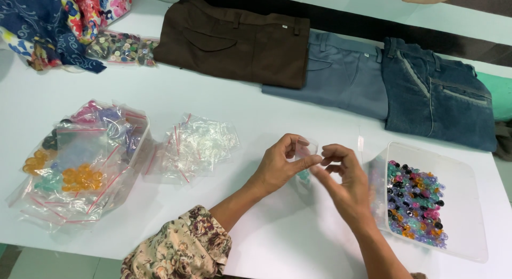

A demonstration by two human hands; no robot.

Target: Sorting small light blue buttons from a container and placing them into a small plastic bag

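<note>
My left hand [280, 164] and my right hand [344, 180] meet above the white table [277, 231], both pinching a small clear zip bag [305, 151]. The bag holds a few small coloured buttons, pinkish near the top and teal lower down. My fingertips grip the bag's top edge from either side. Just to the right of my right hand stands a clear plastic tub [458, 204] holding several mixed coloured buttons [415, 204]. A floral sleeve [181, 249] covers my left forearm.
A pile of empty clear zip bags [197, 145] lies left of my hands. Further left is a heap of filled button bags [80, 161]. Brown [234, 41], grey [341, 76] and dark denim trousers [437, 92] lie folded along the far edge, with patterned cloth [58, 20] and another button bag [122, 48] at far left.
</note>
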